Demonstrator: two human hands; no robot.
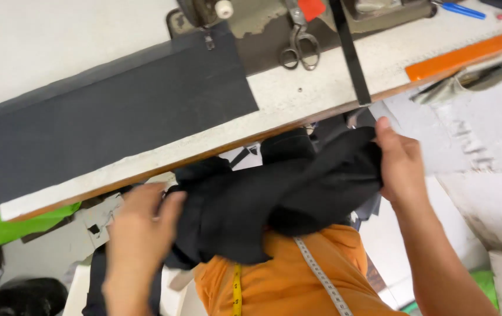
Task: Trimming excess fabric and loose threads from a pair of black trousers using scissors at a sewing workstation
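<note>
Left hand: my left hand (136, 246), low in the left of the frame, has its grip closed on the near edge of the black fabric (274, 199), thumb on top and fingers tucked under, so the bundle cannot slip down.
Right hand: my right hand (400, 167), right of centre, pinches the far end of the same cloth, fingers buried in the folds, keeping it stretched between both grips.
Black fabric: bunched and hanging in the middle of the frame, just below the tabletop (297, 99) edge, above my orange shirt (286, 281), off any surface.
Measuring tape: a measuring tape (321, 275) hangs round my neck, kept within reach.
Tabletop: a flat dark grey panel (110, 111) lies at upper left; scissors (299, 44) rest at top centre; an orange ruler (467, 55) lies along the upper right edge.
</note>
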